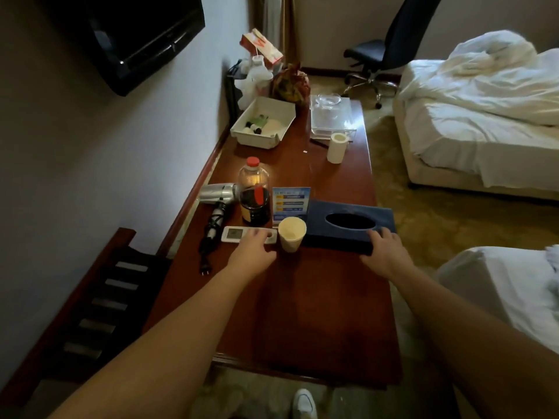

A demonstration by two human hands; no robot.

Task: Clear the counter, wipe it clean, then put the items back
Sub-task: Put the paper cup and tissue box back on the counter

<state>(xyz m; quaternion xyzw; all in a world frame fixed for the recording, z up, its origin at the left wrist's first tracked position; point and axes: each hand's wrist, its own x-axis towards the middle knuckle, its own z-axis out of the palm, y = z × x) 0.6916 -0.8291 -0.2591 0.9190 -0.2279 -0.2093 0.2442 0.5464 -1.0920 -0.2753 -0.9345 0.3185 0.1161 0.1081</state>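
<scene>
— Hands, status?
— My left hand (252, 247) rests on the white remote (239, 234), fingers relaxed; my right hand (382, 249) grips the blue tissue box (348, 226) at its near corner, by the counter (317, 313) edge.
— Room?
— Paper cup (292, 232) sits between them; near half bare, probably for sliding.

Dark blue tissue box (348, 226), paper cup (292, 234), white remote (239, 234) (side by side) on wooden counter (317, 313)

White wall (90, 152) with mounted television (133, 34), patterned carpet (390, 164), office chair (390, 43), unmade beds (484, 116)
</scene>
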